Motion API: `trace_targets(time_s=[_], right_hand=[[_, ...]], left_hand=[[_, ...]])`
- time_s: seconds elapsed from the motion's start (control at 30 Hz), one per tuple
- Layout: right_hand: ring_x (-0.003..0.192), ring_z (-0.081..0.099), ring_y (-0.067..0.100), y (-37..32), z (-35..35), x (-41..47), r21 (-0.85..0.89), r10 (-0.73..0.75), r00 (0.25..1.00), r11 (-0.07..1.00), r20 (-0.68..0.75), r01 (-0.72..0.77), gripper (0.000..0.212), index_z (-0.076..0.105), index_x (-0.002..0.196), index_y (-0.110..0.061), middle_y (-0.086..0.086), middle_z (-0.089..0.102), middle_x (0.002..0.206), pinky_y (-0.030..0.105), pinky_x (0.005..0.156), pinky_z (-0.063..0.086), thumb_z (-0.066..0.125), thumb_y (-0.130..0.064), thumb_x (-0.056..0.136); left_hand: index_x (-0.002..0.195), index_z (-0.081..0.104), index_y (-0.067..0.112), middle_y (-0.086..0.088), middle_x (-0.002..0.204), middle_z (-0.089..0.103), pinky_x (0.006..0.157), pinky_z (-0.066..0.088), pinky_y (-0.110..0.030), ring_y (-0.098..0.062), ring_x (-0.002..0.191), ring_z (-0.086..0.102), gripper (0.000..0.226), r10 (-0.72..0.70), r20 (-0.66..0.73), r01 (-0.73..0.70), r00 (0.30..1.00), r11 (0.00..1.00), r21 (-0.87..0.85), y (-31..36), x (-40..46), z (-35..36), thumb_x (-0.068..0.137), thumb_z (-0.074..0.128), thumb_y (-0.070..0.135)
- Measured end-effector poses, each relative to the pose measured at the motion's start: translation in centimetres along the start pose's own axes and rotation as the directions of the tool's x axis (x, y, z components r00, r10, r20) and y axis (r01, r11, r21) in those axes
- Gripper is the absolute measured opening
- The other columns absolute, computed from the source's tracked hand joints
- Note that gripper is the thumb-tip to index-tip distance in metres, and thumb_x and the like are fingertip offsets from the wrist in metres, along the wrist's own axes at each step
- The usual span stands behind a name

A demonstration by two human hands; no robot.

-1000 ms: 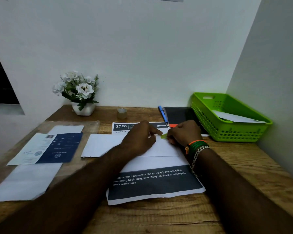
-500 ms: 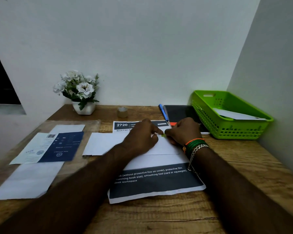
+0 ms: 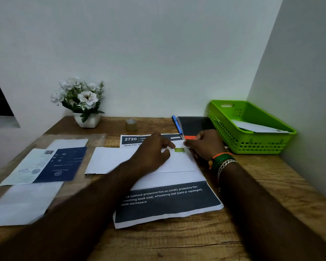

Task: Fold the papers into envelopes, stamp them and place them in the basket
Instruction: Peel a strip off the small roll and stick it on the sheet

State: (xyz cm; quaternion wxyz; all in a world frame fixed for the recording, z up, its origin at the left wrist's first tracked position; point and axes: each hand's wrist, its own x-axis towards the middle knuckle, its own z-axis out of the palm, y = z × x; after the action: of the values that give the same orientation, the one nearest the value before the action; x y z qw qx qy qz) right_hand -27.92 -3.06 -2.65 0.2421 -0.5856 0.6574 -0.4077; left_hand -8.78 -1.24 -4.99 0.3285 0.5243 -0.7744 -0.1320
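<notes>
White walls meet in a corner behind a brown wooden tabletop. Near the left edge lie a plain white sheet of paper and a blue and white printed leaflet. At the back left corner stands a small white pot of white flowers. Near the back edge, in the middle, sits a little roll of clear tape.

In the middle of the tabletop lies a white folded paper envelope, on top of a big printed sheet with dark bands. A small green stamp sits near the far right corner of the envelope. The left hand rests flat on the envelope, with a fingertip touching the left side of the stamp. The right hand is just right of the stamp with its fingers curled in. I cannot tell if it holds anything.

Behind the hands lie a blue pen and a black notebook with an orange strip. At the back right corner sits a bright green plastic basket with one white envelope inside.

So one envelope looks done. This one is folded and is getting its stamp, I think. It is not in the basket yet, and more papers wait on the left.
</notes>
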Motion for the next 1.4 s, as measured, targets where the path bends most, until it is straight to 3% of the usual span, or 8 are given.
trace_targets(time_s=[0.13,0.3,0.43,0.57,0.77,0.97,1.2,1.4], right_hand=[[0.063,0.067,0.022,-0.4,0.7,-0.6,-0.189,-0.054,0.999,0.981,-0.002,0.053,0.034,0.061,0.055,-0.014,0.003,0.069,0.060,0.027,0.059,0.047,0.086,-0.036,0.059],[0.068,0.065,0.022,-0.8,1.1,-1.4,-0.277,-0.087,0.995,0.958,-0.052,0.069,0.033,0.060,0.055,-0.018,-0.004,0.065,0.061,0.024,0.062,0.041,0.083,-0.042,0.059],[0.073,0.067,0.023,-0.8,1.4,-1.3,-0.304,-0.101,0.994,0.949,-0.045,0.083,0.028,0.063,0.059,-0.019,-0.004,0.067,0.064,0.025,0.064,0.044,0.079,-0.043,0.060],[0.067,0.066,0.017,-0.6,1.0,-1.3,-0.290,-0.078,0.997,0.954,0.011,0.078,0.033,0.063,0.056,-0.018,-0.006,0.065,0.058,0.022,0.062,0.040,0.083,-0.044,0.060],[0.079,0.068,0.023,-1.1,2.3,-1.7,-0.341,-0.123,0.990,0.936,-0.070,0.092,0.030,0.063,0.063,-0.019,-0.005,0.067,0.068,0.026,0.069,0.049,0.077,-0.046,0.062],[0.089,0.068,0.029,-1.0,1.9,-1.5,-0.342,-0.079,0.987,0.939,-0.138,0.027,0.028,0.066,0.068,-0.020,0.001,0.072,0.082,0.029,0.075,0.050,0.078,-0.045,0.063],[0.079,0.069,0.028,-0.5,0.6,-1.2,-0.329,-0.026,0.993,0.944,-0.113,-0.013,0.030,0.061,0.057,-0.018,0.004,0.070,0.072,0.027,0.071,0.050,0.081,-0.040,0.064],[0.072,0.065,0.023,-0.7,1.3,-1.7,-0.345,-0.081,0.994,0.937,-0.066,0.054,0.028,0.061,0.057,-0.017,-0.005,0.064,0.062,0.024,0.065,0.041,0.080,-0.037,0.064]], left_hand=[[0.112,0.076,0.025,0.003,0.101,0.053,0.090,0.046,-0.026,-0.010,0.095,0.055,0.027,-0.021,-0.011,0.021,1.000,1.000,-0.019,0.0,0.0,0.1,0.092,0.063,0.011],[0.110,0.076,0.023,0.002,0.103,0.056,0.088,0.044,-0.023,-0.010,0.095,0.056,0.024,-0.032,-0.025,0.032,0.999,0.999,-0.027,0.0,0.1,0.2,0.092,0.066,0.012],[0.114,0.074,0.018,0.007,0.101,0.054,0.076,0.036,-0.004,0.002,0.082,0.051,0.023,-0.030,-0.027,0.030,0.999,0.999,-0.021,-0.3,0.2,0.2,0.094,0.066,0.011],[0.114,0.073,0.017,0.012,0.098,0.051,0.074,0.034,0.002,0.009,0.082,0.049,0.021,-0.042,-0.020,0.041,0.999,0.999,-0.035,-0.3,0.2,0.2,0.094,0.067,0.012],[0.117,0.063,0.016,0.001,0.097,0.061,0.071,0.038,-0.005,-0.007,0.079,0.051,0.034,-0.062,-0.022,0.057,0.998,0.985,-0.160,-0.2,0.0,-0.2,0.087,0.076,0.010],[0.111,0.063,0.016,0.001,0.094,0.061,0.072,0.041,-0.016,-0.009,0.079,0.051,0.030,-0.077,-0.032,0.070,0.997,0.983,-0.171,-0.1,0.1,-0.1,0.085,0.077,0.009],[0.107,0.065,0.019,-0.001,0.097,0.063,0.068,0.038,-0.006,-0.009,0.081,0.052,0.025,-0.082,-0.035,0.075,0.996,0.983,-0.166,-0.1,0.1,-0.1,0.086,0.077,0.010],[0.109,0.064,0.018,0.003,0.092,0.060,0.071,0.039,-0.012,-0.008,0.078,0.051,0.029,-0.082,-0.042,0.073,0.996,0.981,-0.182,-0.2,0.2,0.0,0.084,0.077,0.010]])
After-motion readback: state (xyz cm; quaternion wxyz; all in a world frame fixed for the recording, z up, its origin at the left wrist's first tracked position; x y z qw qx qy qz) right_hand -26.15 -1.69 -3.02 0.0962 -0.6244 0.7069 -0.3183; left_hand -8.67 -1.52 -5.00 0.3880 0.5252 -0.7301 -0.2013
